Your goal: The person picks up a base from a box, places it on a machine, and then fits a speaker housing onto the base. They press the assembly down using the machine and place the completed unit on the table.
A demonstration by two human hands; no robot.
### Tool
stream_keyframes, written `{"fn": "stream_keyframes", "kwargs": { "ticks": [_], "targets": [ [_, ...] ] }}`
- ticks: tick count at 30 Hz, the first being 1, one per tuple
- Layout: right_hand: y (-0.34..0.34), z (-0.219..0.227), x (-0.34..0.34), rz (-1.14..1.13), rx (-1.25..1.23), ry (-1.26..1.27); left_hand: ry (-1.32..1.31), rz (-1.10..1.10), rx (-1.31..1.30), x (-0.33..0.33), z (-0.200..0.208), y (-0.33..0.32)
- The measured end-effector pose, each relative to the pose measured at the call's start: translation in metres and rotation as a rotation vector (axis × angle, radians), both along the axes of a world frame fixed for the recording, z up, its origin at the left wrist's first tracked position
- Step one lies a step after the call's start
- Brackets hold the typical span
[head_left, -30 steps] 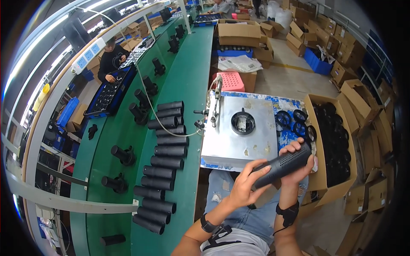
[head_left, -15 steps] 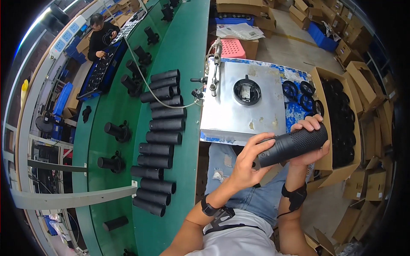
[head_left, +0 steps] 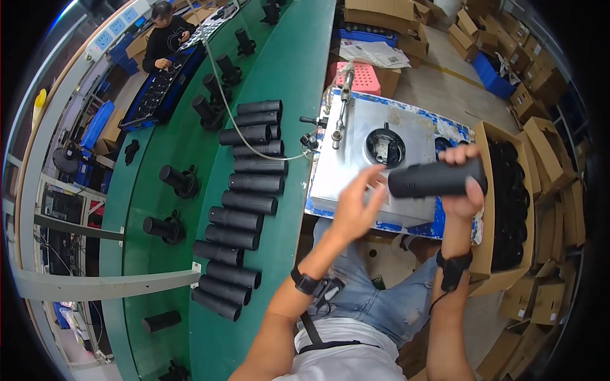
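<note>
My right hand (head_left: 462, 204) grips a black cylindrical housing (head_left: 432, 180) around its right end, holding it nearly level above the front of the metal-topped stand (head_left: 346, 168). At the housing's left end is my left hand (head_left: 357, 206), its thumb and fingers spread and slightly blurred, with nothing in it. Just beyond the housing, a round black ring-shaped fixture (head_left: 385, 147) sits on the metal top with a pale part inside it. A metal lever clamp (head_left: 343, 105) is mounted at the stand's left side.
Similar black cylinders (head_left: 244, 218) lie in a column on the green bench (head_left: 279, 254) to the left. Standing cylinders on round bases (head_left: 180, 181) line its far side. A carton of black rings (head_left: 481, 254) is at right. Another person (head_left: 166, 38) works at far left.
The housing has moved up over the stand and turned closer to level. My left hand has let go of its left end and opened.
</note>
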State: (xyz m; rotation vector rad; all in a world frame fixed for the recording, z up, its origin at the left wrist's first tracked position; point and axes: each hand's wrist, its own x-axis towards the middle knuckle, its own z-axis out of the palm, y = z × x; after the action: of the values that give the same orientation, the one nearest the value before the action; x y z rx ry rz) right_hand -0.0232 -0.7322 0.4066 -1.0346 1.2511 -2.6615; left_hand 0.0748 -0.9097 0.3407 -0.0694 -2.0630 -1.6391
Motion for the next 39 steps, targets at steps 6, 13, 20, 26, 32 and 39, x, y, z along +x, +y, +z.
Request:
{"fn": "stream_keyframes", "kwargs": {
  "ticks": [6,13,20,26,32,39],
  "targets": [
    [-0.049,-0.024,-0.08,-0.252,0.317,0.049,-0.037,0.341,-0.598,-0.032,-0.05,-0.029],
    [-0.094,-0.058,-0.08,-0.37,0.576,0.136,-0.1,0.41,-0.662,-0.037,-0.047,-0.028],
    [-0.112,-0.063,-0.06,-0.629,0.586,0.122,-0.083,0.43,-0.671,-0.035,-0.049,-0.026],
    [-0.08,-0.046,-0.11,0.033,0.704,0.028,-0.059,0.433,-0.678,-0.036,-0.049,-0.027],
    [-0.119,-0.075,-0.059,-0.78,0.545,0.191,-0.075,0.477,-0.682,-0.038,-0.048,-0.028],
    [-0.135,-0.085,-0.063,-1.116,0.567,0.153,-0.069,0.465,-0.684,-0.038,-0.052,-0.028]
  ]
}}
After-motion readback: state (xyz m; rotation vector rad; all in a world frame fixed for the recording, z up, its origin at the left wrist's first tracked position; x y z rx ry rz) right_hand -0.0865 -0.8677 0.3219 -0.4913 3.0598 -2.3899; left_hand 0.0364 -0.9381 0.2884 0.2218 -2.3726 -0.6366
